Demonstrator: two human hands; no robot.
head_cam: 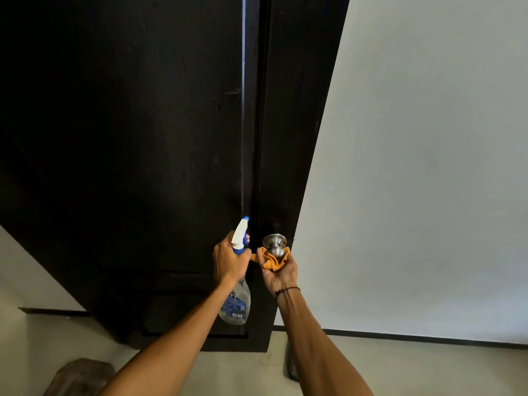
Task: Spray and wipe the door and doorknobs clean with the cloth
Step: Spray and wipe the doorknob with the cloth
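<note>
I keep the spray bottle (235, 292) gripped by its neck in my left hand (230, 260), nozzle up and off to the side, so it stays ready. My right hand (278, 271) cups the orange cloth (271, 261) under the steel doorknob (275, 247), to rub it from below. The door (128, 138) is dark wood; pale wall (428, 167) and floor (243, 372) surround it.
</note>
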